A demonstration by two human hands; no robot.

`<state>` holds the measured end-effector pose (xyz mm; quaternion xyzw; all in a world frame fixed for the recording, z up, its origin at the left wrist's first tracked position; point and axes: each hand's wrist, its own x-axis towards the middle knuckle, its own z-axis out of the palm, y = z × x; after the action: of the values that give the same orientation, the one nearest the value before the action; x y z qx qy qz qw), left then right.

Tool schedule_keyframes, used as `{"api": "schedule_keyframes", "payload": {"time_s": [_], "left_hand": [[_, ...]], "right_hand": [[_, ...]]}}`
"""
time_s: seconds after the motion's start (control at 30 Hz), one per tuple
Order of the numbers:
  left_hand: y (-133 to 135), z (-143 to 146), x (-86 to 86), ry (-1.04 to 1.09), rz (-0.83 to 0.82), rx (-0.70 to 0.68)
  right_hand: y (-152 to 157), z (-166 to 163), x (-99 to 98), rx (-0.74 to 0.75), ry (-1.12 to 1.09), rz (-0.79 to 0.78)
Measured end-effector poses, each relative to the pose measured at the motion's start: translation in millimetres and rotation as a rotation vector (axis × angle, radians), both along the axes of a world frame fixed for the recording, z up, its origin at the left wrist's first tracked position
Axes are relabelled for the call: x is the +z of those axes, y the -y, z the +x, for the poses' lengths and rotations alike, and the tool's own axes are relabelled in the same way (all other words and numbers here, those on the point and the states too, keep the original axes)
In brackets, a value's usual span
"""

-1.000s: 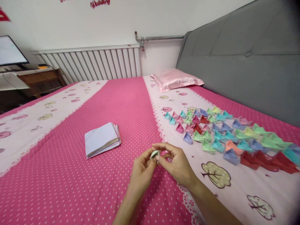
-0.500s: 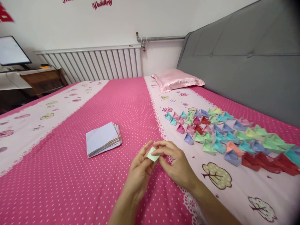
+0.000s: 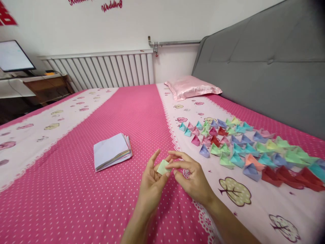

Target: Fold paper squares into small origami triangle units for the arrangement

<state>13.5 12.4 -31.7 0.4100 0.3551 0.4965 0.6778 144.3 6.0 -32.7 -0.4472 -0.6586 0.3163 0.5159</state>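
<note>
A small folded piece of pale green paper (image 3: 162, 167) is held up between my hands above the bedspread. My left hand (image 3: 153, 179) grips it from below and the left, with the thumb across its lower edge. My right hand (image 3: 190, 174) has its index fingertip at the paper's right edge, the fingers bent and the thumb beneath; whether it pinches the paper is hard to see. To the right lie many folded paper boats (image 3: 238, 149) in several colours. A stack of coloured paper sheets (image 3: 111, 150) rests on the left.
The pink dotted bedspread (image 3: 76, 189) spreads under everything. A pink pillow (image 3: 191, 87) lies farther back, beside the grey headboard (image 3: 261, 61). Behind the bed stands a white radiator (image 3: 101, 69). At the far left a monitor (image 3: 15, 56) sits on a desk.
The green paper has turned slightly and shifted a little left. My left thumb has come up over its lower edge, and the left fingers have spread more.
</note>
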Motion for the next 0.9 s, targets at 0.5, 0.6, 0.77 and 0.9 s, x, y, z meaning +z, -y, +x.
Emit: {"api": "schedule_keyframes", "payload": {"time_s": [0.5, 0.6, 0.77, 0.9], "left_hand": [[3.1, 4.3, -4.3, -0.105, 0.071, -0.1], [2.5, 4.2, -3.9, -0.197, 0.002, -0.102], [3.4, 3.9, -4.2, -0.371, 0.036, -0.159], [5.5, 4.0, -4.1, -0.412, 0.102, -0.148]], "right_hand": [[-5.5, 2.3, -2.5, 0.011, -0.211, -0.165], [-5.6, 2.4, -3.3, -0.004, -0.289, -0.183], [-5.0, 1.0, -5.3, -0.008, -0.401, -0.28], [-3.2, -0.8, -5.2, 0.027, -0.549, -0.361]]}}
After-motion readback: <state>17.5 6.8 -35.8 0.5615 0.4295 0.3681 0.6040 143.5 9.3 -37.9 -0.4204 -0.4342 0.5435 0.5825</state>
